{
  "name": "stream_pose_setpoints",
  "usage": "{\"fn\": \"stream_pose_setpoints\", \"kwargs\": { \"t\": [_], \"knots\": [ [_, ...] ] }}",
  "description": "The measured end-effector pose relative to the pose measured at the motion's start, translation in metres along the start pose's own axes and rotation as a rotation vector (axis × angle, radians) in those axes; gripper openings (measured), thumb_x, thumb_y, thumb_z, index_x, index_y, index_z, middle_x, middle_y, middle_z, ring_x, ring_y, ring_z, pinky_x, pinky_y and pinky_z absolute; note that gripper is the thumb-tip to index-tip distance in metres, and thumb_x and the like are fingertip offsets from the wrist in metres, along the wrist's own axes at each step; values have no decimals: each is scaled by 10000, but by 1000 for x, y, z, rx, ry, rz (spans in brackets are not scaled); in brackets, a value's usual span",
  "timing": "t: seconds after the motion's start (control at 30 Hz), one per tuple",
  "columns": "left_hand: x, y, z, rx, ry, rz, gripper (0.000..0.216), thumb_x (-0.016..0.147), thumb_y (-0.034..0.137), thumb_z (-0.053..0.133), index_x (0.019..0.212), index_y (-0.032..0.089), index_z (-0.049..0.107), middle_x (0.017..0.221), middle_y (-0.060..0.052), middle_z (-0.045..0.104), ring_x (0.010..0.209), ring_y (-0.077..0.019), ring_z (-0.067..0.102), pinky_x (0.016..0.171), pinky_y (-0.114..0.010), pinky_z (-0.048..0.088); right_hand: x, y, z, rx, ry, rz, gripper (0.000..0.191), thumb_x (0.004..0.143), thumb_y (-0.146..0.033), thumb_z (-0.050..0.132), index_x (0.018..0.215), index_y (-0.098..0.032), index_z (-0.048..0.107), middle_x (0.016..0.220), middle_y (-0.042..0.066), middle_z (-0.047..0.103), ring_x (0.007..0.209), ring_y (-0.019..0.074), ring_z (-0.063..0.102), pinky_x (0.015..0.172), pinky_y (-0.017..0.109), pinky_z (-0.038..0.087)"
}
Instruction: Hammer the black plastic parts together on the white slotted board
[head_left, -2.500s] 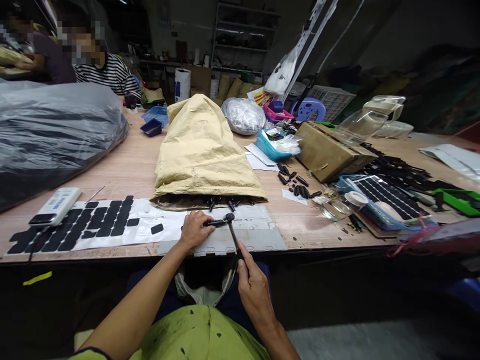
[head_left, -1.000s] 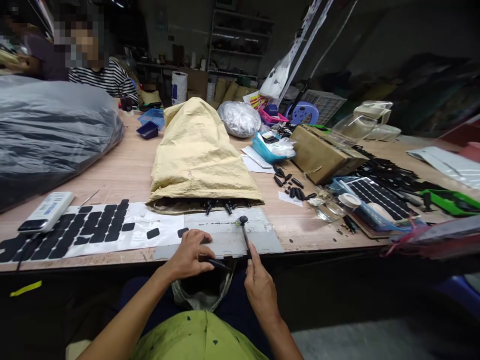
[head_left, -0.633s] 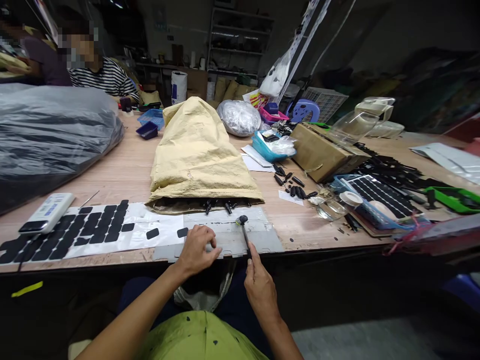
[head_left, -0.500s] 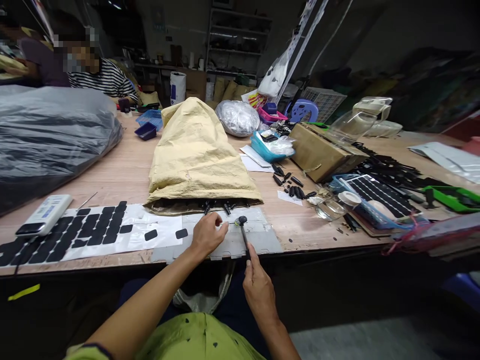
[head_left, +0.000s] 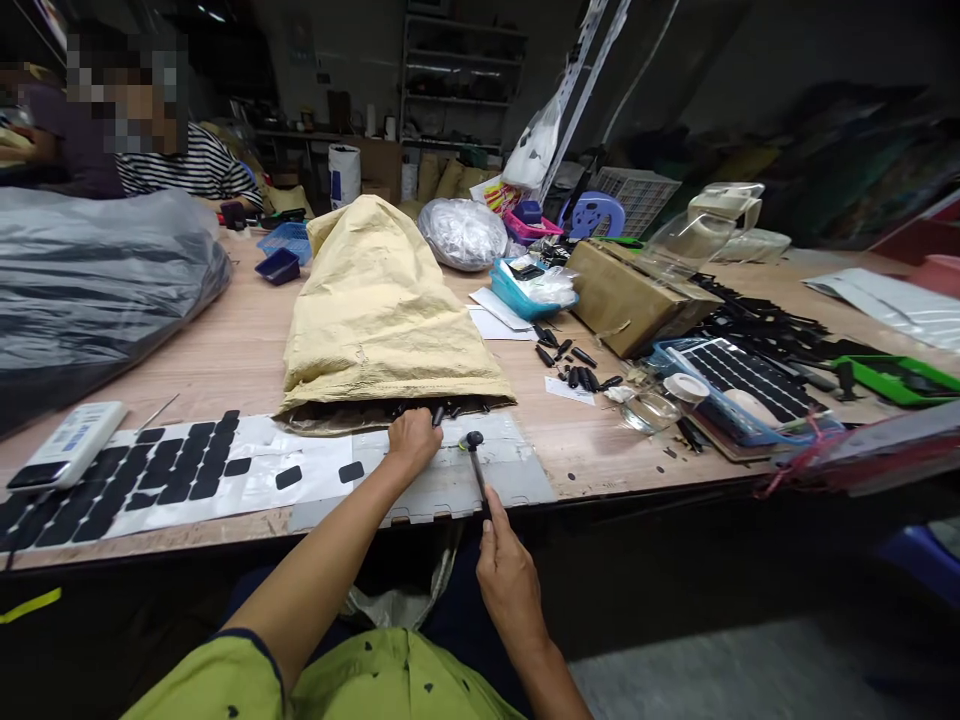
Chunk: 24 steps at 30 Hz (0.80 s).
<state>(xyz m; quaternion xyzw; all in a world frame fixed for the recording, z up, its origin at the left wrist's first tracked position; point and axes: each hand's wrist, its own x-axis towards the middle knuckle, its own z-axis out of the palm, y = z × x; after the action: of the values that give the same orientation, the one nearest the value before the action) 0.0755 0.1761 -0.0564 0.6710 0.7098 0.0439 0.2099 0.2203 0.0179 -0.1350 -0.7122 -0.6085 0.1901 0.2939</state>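
My left hand (head_left: 412,440) reaches to the open mouth of the tan paper sack (head_left: 386,300) and its fingers pinch a small black part (head_left: 438,414) lying there among several others. My right hand (head_left: 506,570) is below the table edge, closed round the handle of a small black hammer (head_left: 475,462) whose round head rests on the grey metal plate (head_left: 465,480). The plate lies flat at the table's near edge.
A white sheet with several black pads (head_left: 172,470) and a white remote (head_left: 64,445) lie to the left. A big grey plastic bag (head_left: 97,280), a cardboard box (head_left: 622,295), loose black parts (head_left: 574,370) and solar panels (head_left: 731,370) crowd the table. Two people sit at the far left.
My left hand dropped the earlier black part near the table edge, then went forward to the sack's mouth and pinched another part. The hammer stayed on the plate.
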Motion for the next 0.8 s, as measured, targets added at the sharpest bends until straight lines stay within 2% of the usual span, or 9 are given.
{"fn": "stream_pose_setpoints", "kwargs": {
  "t": [0.17, 0.27, 0.37, 0.5, 0.67, 0.8],
  "knots": [
    [-37, -49, -1, 13, -4, 202, 146, 830, 311, 585, 852, 198, 676, 975, -83, 681, 958, -256, 623, 738, -319, 447, 0, -3, -3, -7, -1, 17, 519, 970, -302, 306, 1472, -232, 423, 1325, 80, 626, 1090, 213, 669, 834, 298, 557],
    [-54, -69, 5, -32, 63, 260, 130, 817, 310, 629, 871, 198, 666, 944, -58, 652, 962, -236, 586, 762, -311, 435, 0, -4, -3, -26, -3, 33, 519, 967, -301, 316, 1469, -241, 430, 1301, 83, 642, 1067, 221, 679, 812, 300, 563],
    [-59, -76, 18, -124, 191, 299, 218, 793, 294, 687, 985, 193, 667, 954, -49, 642, 965, -223, 556, 815, -313, 429, 0, -5, -3, -35, -2, 38, 519, 966, -303, 320, 1469, -243, 432, 1296, 87, 645, 1065, 221, 680, 813, 297, 564],
    [-52, -77, 33, -194, 279, 340, 168, 807, 287, 693, 957, 211, 701, 885, -34, 636, 901, -211, 539, 828, -332, 413, 3, -4, -7, -9, -9, 9, 519, 956, -301, 328, 1452, -224, 460, 1306, 88, 638, 1083, 218, 672, 834, 294, 560],
    [-45, -82, 33, -254, 238, 344, 173, 801, 273, 697, 962, 225, 734, 829, -25, 625, 884, -207, 540, 801, -331, 409, -2, -5, -14, 89, 2, -50, 493, 948, -327, 380, 1410, -222, 518, 1189, 73, 703, 976, 182, 700, 801, 250, 562],
    [-41, -85, 30, -255, 191, 357, 200, 800, 305, 708, 983, 240, 756, 819, -23, 624, 879, -204, 543, 806, -332, 407, -13, -8, -11, 140, -32, -127, 481, 961, -330, 376, 1408, -221, 518, 1242, 66, 679, 1028, 172, 685, 844, 246, 557]
  ]
}}
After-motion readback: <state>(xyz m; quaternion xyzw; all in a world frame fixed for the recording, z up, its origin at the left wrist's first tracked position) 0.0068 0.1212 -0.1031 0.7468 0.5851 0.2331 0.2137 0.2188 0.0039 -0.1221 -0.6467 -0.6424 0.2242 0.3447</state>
